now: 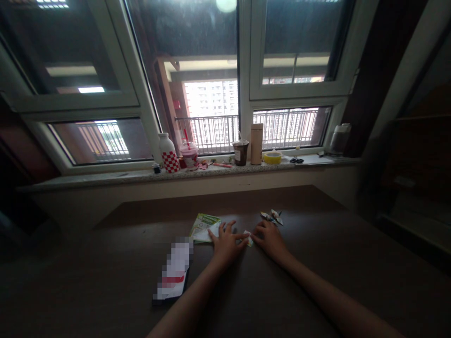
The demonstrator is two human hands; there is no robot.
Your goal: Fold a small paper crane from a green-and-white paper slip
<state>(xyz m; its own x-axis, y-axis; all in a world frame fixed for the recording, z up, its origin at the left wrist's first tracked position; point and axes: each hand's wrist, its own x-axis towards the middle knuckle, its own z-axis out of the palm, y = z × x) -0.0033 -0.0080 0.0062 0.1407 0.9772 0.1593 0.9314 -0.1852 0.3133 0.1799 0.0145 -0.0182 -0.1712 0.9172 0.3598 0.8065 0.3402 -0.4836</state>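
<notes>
Both hands rest on a dark brown table (317, 263). My left hand (226, 243) lies with fingers spread, its fingertips pressing a small folded piece of paper (248, 238). My right hand (269, 239) has its fingers curled and pinches the same paper from the right. A green and white sheet (202, 226) lies just left of my left hand, partly under its fingers. Two small folded paper figures (272, 216) sit just beyond my right hand.
A flat dark item with a blurred-out face (174, 274) lies at the left on the table. The windowsill (116, 176) holds a red-checked bottle (167, 153), a pink cup (190, 155), a dark cup (241, 152), a tall tan flask (257, 144), yellow tape (272, 157) and scissors (297, 160).
</notes>
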